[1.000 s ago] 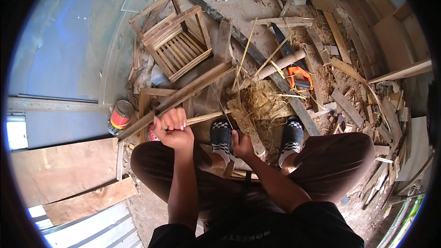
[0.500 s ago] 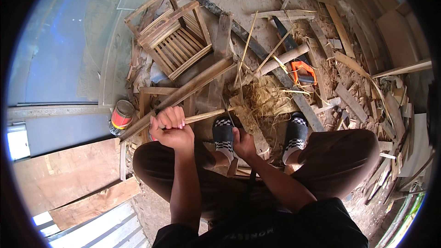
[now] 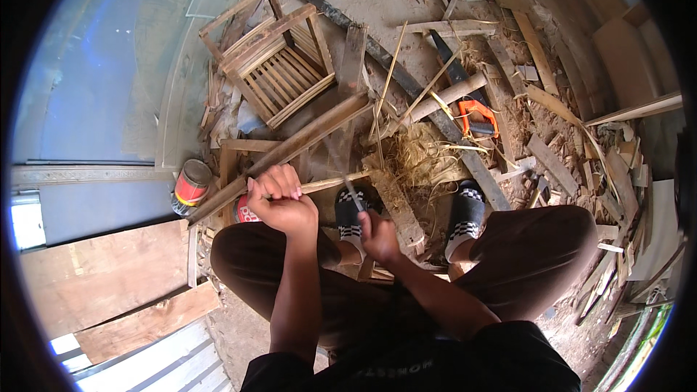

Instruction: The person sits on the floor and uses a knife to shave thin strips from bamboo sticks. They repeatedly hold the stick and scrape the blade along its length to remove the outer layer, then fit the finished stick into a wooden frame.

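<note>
My left hand [image 3: 282, 199] is closed in a fist around one end of a thin wooden stick [image 3: 328, 184], which points right over my left shoe. Closed too, my right hand [image 3: 379, 237] grips a knife [image 3: 353, 194]; its handle is hidden in my fingers. The narrow blade slants up and left across the stick and is smeared by motion toward its tip. I cannot tell whether the edge touches the wood. Just past the stick's far end lies a rough board [image 3: 393, 207], between my two checkered shoes [image 3: 467, 212].
A slatted wooden frame [image 3: 283, 65] stands far left, with a long beam [image 3: 305, 141] before it. Cans, one red-banded [image 3: 193, 180], sit left. An orange-handled saw [image 3: 478, 119] lies on scraps at right, near a pile of fibrous shavings [image 3: 432, 156].
My right hand has shifted slightly left, and the knife blade now leans further left across the stick. The left hand has moved a little right, uncovering more of a red can behind it.
</note>
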Demonstrator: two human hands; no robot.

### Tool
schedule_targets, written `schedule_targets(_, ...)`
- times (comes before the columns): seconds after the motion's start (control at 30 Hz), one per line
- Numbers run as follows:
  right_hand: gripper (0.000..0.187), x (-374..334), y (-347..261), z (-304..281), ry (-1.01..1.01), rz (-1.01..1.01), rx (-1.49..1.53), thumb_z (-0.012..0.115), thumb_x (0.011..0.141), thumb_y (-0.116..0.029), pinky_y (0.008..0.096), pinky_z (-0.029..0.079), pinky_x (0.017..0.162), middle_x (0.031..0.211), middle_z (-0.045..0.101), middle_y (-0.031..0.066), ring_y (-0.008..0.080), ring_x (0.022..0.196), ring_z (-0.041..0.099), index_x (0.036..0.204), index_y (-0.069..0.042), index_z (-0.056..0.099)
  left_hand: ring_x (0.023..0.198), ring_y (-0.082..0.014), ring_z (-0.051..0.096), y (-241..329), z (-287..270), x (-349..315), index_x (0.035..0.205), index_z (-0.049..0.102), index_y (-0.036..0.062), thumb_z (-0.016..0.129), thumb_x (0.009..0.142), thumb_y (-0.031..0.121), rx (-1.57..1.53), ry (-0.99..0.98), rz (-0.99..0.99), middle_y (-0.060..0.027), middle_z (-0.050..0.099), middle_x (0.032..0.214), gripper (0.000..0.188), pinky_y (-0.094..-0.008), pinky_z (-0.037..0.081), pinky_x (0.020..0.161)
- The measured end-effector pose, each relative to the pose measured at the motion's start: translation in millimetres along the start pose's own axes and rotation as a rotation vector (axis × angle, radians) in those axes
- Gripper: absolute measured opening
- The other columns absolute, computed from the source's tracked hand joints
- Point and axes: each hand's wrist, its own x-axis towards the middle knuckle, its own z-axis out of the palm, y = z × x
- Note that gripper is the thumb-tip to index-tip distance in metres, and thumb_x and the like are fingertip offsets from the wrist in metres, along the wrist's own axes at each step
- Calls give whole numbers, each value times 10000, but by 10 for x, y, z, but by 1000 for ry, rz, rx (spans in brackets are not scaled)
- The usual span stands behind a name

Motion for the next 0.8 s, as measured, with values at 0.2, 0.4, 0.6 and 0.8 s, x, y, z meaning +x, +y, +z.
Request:
schedule_targets(0.2,339,114,240,21,4,76,2,522,1027,-367,543,527,650,789,667,262,490,746,656,1029,-54,655,447,-133,236,-36,133,-104,587,255,152,373,1033,325,17,-11,24,-8,248,514,493,-284,220,446)
schedule_targets(0.4,383,73,211,-100,8,79,-45,484,1053,-341,495,508,630,760,641,275,473,721,652,975,-8,655,463,-140,238,-14,242,-68,580,242,133,344,1029,220,62,111,80,-13,242,521,469,-290,230,461)
schedule_targets(0.6,223,95,-364,-119,-82,-167,134,567,1014,-251,537,502,611,747,637,258,497,747,633,998,-35,623,469,-142,237,-39,305,-110,582,238,131,353,1009,192,83,183,61,-14,242,524,446,-291,223,467)
schedule_targets(0.8,509,178,452,-153,-39,188,-36,420,1072,-398,477,470,571,696,595,267,492,646,601,888,34,616,467,-129,227,-23,377,-53,594,236,137,342,1049,235,107,232,72,-9,238,523,477,-287,218,464)
